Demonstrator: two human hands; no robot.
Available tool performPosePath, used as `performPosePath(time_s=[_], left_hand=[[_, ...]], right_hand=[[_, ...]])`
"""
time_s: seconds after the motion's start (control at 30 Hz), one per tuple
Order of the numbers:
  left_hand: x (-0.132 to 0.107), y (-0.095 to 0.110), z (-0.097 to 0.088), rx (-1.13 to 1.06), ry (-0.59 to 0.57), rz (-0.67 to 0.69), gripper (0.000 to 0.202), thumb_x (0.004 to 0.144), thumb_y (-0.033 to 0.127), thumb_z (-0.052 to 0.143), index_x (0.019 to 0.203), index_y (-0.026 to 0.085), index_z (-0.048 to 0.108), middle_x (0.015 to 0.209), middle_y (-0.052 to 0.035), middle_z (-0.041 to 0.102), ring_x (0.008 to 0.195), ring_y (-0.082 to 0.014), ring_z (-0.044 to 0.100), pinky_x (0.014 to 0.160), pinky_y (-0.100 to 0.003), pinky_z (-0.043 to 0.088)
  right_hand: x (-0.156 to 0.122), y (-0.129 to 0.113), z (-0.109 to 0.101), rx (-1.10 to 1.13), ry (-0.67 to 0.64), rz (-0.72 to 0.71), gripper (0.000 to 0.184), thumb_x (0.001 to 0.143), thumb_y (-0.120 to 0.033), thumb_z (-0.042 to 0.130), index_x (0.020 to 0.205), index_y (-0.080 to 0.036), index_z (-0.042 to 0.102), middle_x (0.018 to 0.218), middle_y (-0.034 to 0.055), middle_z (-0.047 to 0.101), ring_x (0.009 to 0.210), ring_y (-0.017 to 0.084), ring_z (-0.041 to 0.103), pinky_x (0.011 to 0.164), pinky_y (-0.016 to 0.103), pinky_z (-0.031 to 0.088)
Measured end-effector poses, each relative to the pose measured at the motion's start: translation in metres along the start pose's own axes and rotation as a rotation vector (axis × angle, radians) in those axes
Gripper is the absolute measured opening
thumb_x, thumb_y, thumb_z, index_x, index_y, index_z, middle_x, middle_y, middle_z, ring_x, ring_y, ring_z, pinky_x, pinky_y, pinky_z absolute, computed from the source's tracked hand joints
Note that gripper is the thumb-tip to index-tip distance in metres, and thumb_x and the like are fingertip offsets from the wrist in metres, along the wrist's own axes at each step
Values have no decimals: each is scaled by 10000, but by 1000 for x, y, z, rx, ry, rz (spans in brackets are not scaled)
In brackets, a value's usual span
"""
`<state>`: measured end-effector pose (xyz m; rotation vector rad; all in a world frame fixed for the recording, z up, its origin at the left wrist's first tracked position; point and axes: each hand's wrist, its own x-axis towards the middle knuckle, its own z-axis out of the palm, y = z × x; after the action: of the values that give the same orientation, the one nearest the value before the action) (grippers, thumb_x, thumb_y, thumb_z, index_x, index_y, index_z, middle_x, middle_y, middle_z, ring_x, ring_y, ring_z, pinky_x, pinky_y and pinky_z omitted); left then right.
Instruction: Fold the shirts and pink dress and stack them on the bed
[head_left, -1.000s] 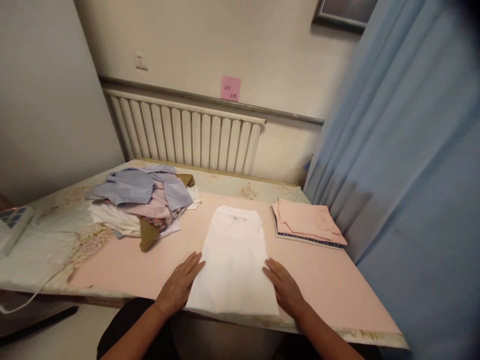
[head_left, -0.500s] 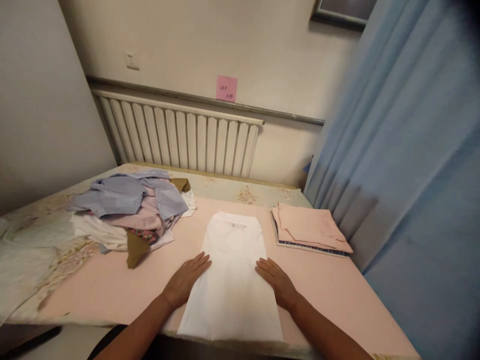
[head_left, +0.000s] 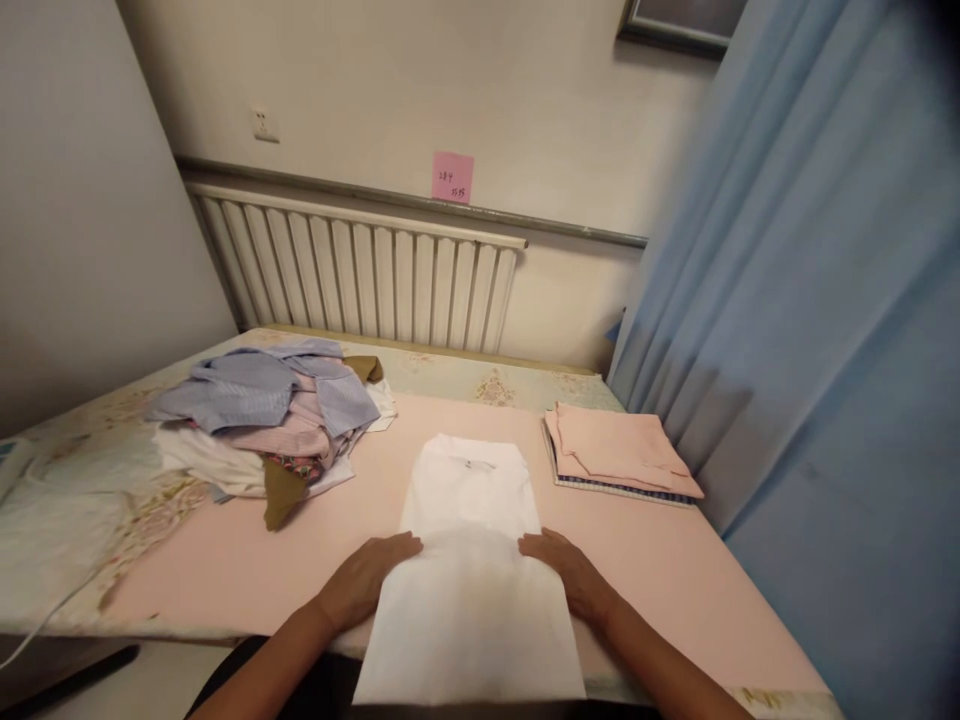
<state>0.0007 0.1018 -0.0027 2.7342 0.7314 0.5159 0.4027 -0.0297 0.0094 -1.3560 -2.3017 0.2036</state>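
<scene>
A white shirt (head_left: 472,560) lies in front of me, folded into a long narrow panel with its collar end pointing away. On its left edge is my left hand (head_left: 369,578), fingers together and closed at the cloth. My right hand (head_left: 574,575) grips the opposite edge at about the same height. Both thumbs are largely hidden. Between the hands the fabric bends, and its near part bulges up and hangs past the table's front edge.
A loose heap of clothes (head_left: 262,410) lies on the left. Folded pink garments (head_left: 619,445) are stacked on the right, beside a blue curtain (head_left: 840,380). A pink cloth (head_left: 300,560) covers the table; a radiator (head_left: 360,265) stands behind. A cable (head_left: 56,612) hangs front left.
My hands have slid slightly toward me, and their fingers, flat before, have closed on the shirt's edges. The shirt has shifted nearer, with its near part lifted.
</scene>
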Motion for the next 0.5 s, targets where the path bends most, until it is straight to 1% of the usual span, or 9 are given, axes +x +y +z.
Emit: performPosePath(time_s=[0.1, 0.23, 0.3, 0.4, 0.5], left_hand=[[-21, 18, -3, -85, -41, -67, 395, 927, 413, 418, 1303, 348, 517, 1340, 26, 563, 1226, -187, 525, 1058, -332, 399], [-40, 43, -2, -184, -43, -165, 366, 912, 441, 430, 1242, 368, 572, 1297, 42, 600, 1194, -198, 551, 1049, -337, 415], [-42, 51, -2, -233, -26, -209, 351, 900, 451, 445, 1193, 351, 611, 1261, 28, 627, 1173, -205, 565, 1041, -341, 423], [-37, 60, -7, -331, -9, -248, 326, 874, 443, 482, 1122, 313, 651, 1200, 0, 660, 1122, -205, 593, 1008, -317, 444], [-30, 69, -16, -450, -14, -281, 278, 846, 388, 519, 1059, 292, 669, 1139, -3, 681, 1071, -192, 609, 968, -290, 454]], right_hand=[[-16, -24, -10, 38, -6, 36, 377, 931, -386, 490, 1301, -321, 523, 1321, 27, 570, 1247, 199, 502, 1132, 442, 278], [-32, -50, -12, 34, 39, 14, 354, 925, -347, 512, 1278, -338, 539, 1293, 4, 592, 1240, 194, 511, 1135, 441, 294], [-37, -58, -10, 18, 61, -14, 363, 911, -337, 535, 1274, -326, 545, 1267, 13, 611, 1215, 196, 535, 1131, 440, 307], [-40, -65, -8, -5, 85, -49, 409, 893, -334, 560, 1300, -297, 531, 1271, 41, 608, 1190, 202, 556, 1117, 424, 336], [-37, -74, -10, 30, 70, -26, 409, 894, -335, 557, 1301, -297, 539, 1284, 46, 596, 1193, 206, 554, 1084, 393, 383]])
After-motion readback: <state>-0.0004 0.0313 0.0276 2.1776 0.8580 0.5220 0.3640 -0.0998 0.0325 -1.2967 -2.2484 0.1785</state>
